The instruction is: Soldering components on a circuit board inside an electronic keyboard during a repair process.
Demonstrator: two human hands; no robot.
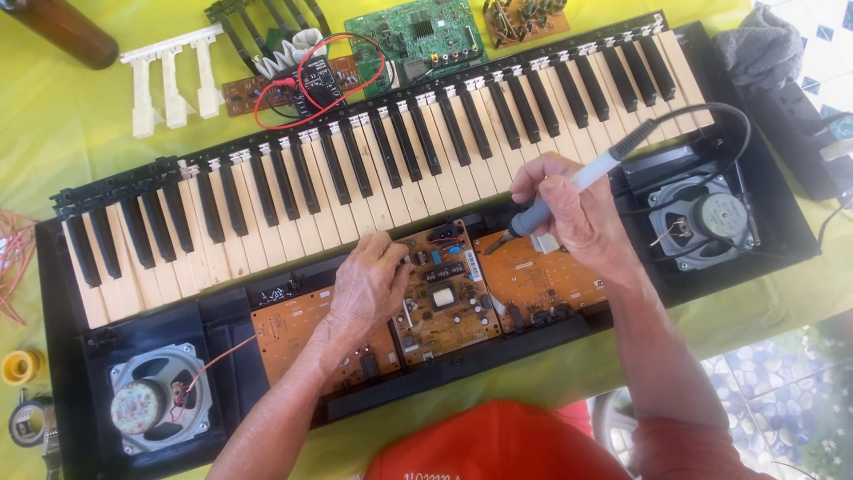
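Soldering underway: right hand (pixel 569 209) pen-grips soldering iron (pixel 569 191), tip left of it; left hand (pixel 369 280), fingers curled, steadies circuit board (pixel 444 298). Next needs steady tip contact.

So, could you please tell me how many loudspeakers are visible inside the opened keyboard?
2: one loudspeaker sits at the case's lower-left end, the other loudspeaker at the right end, beyond the right hand. None seem hidden.

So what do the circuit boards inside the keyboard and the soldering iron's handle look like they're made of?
The circuit boards look like matte orange-brown laminate, probably phenolic paper, judging by the flat tan colour. The soldering iron in the right hand seems to have a smooth grey-white plastic handle with a darker, possibly rubbery grip.
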